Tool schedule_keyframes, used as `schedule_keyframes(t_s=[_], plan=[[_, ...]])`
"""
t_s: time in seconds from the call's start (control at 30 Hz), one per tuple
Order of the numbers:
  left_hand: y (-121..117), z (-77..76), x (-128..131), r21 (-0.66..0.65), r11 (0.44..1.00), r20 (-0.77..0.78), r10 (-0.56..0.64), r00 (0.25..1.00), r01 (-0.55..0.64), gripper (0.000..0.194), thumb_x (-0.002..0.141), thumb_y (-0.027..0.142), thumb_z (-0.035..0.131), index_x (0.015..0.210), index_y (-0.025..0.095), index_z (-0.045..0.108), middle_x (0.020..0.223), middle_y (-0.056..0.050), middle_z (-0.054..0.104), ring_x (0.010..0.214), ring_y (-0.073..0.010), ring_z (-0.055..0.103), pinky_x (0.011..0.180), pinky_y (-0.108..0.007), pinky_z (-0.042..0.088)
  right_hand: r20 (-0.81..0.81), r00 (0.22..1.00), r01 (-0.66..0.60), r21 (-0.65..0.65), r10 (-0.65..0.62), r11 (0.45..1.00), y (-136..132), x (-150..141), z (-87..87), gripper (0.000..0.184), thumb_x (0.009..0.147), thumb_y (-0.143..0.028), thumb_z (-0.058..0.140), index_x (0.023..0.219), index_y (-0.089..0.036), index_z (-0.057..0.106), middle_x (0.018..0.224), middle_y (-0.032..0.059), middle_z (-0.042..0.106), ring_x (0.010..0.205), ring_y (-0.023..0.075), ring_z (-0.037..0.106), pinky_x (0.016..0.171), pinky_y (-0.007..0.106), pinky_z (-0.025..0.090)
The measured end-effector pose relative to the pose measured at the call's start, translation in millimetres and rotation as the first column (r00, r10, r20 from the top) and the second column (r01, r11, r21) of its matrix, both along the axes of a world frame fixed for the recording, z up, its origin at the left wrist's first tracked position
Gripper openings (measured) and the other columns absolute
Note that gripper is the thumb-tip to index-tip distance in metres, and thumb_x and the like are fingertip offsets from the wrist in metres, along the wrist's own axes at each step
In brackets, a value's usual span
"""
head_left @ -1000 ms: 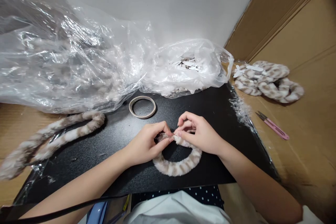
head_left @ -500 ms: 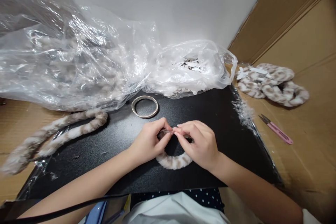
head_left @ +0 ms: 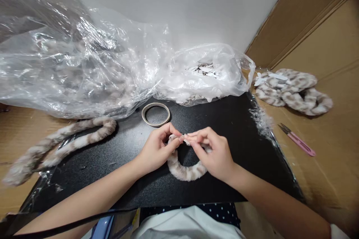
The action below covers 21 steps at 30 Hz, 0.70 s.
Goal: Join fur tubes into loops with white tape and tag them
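A short furry strip, beige with white stripes, lies bent into a loop on the black mat. My left hand pinches one end of it and my right hand pinches the other end. Both ends meet between my fingertips at the top of the loop. The right hand covers the loop's right side. A roll of tape lies flat just beyond my hands.
Long furry strips trail off the mat at the left. A big clear plastic bag and a smaller one stand at the back. Finished furry rings and pink snips lie on cardboard at the right.
My hands have drawn closer together and a little away from me. The right hand has slid over the loop's right side, and the loop has become smaller.
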State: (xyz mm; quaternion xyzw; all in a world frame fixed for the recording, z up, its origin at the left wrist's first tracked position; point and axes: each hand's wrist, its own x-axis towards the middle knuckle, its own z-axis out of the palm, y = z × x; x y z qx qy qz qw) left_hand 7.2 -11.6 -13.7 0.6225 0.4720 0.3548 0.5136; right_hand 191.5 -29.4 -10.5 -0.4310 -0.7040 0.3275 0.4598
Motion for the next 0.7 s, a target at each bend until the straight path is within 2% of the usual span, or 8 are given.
schedule_keyframes(t_s=[0.07,0.13,0.23,0.37,0.43,0.5,0.6,0.7], plan=[[0,0.9,-1,0.073,0.996,-0.064,-0.045,0.997,0.050,0.014,0.086,0.028,0.060,0.080,0.015,0.057,0.075,-0.001,0.063,0.067,-0.0126,0.058,0.062,-0.023,0.044,-0.122,0.993,-0.021,-0.235,-0.008,0.972,5,3,0.0,0.023,0.079,-0.018,0.067,0.075,-0.023,0.045,0.081,0.0041,0.074,0.083,0.0204,0.074,0.074,0.030,0.058],[-1,2.7,-1,0.143,0.982,-0.130,-0.101,0.986,0.120,0.012,0.087,0.025,0.059,0.080,0.016,0.057,0.076,-0.002,0.065,0.070,-0.0133,0.059,0.065,-0.024,0.044,-0.176,0.984,-0.084,-0.365,0.020,0.927,11,6,0.9,0.031,0.073,-0.019,0.074,0.075,-0.023,0.042,0.076,0.0025,0.074,0.081,0.0208,0.074,0.074,0.030,0.058],[0,6.7,0,0.208,0.953,-0.208,-0.176,0.962,0.220,0.010,0.087,0.022,0.057,0.079,0.016,0.056,0.076,-0.002,0.065,0.068,-0.0129,0.059,0.065,-0.024,0.043,-0.172,0.979,-0.174,-0.433,0.108,0.885,18,11,5.5,0.033,0.068,-0.016,0.076,0.079,-0.022,0.046,0.078,0.0007,0.073,0.079,0.0181,0.072,0.075,0.030,0.055],[0,11.5,0,0.237,0.913,-0.262,-0.269,0.927,0.332,0.006,0.086,0.018,0.055,0.081,0.016,0.057,0.077,-0.001,0.066,0.067,-0.0115,0.058,0.064,-0.022,0.042,-0.089,0.959,-0.279,-0.442,0.268,0.852,22,17,14.0,0.022,0.071,-0.011,0.072,0.082,-0.019,0.055,0.081,-0.0008,0.068,0.080,0.0144,0.068,0.077,0.027,0.053],[0,12.7,0,0.236,0.906,-0.279,-0.284,0.917,0.353,0.006,0.086,0.017,0.055,0.081,0.016,0.057,0.077,-0.001,0.066,0.066,-0.0110,0.058,0.063,-0.021,0.042,-0.008,0.948,-0.291,-0.422,0.317,0.859,21,18,16.4,0.020,0.070,-0.011,0.073,0.081,-0.018,0.057,0.080,-0.0017,0.066,0.078,0.0140,0.067,0.075,0.026,0.052],[0,13.4,0,0.231,0.913,-0.296,-0.262,0.919,0.335,0.007,0.087,0.019,0.055,0.080,0.016,0.056,0.075,0.000,0.065,0.064,-0.0106,0.056,0.062,-0.021,0.041,0.134,0.935,-0.264,-0.358,0.329,0.896,20,18,16.3,0.027,0.065,-0.014,0.078,0.083,-0.018,0.058,0.081,-0.0013,0.067,0.078,0.0154,0.065,0.072,0.026,0.050],[0,13.6,0,0.225,0.931,-0.311,-0.211,0.926,0.288,0.010,0.087,0.022,0.055,0.080,0.016,0.056,0.071,0.001,0.062,0.061,-0.0104,0.053,0.060,-0.022,0.040,0.356,0.893,-0.234,-0.154,0.275,0.960,17,15,11.7,0.036,0.059,-0.017,0.084,0.087,-0.017,0.060,0.084,0.0018,0.067,0.078,0.0185,0.062,0.069,0.029,0.048],[1,13.1,-1,0.217,0.943,-0.303,-0.181,0.936,0.253,0.011,0.087,0.023,0.055,0.080,0.016,0.056,0.073,-0.001,0.064,0.064,-0.0117,0.056,0.061,-0.022,0.041,0.353,0.922,-0.195,0.073,0.158,0.978,15,13,4.8,0.016,0.072,-0.014,0.074,0.081,-0.017,0.061,0.076,0.0030,0.069,0.072,0.0179,0.063,0.069,0.031,0.049]])
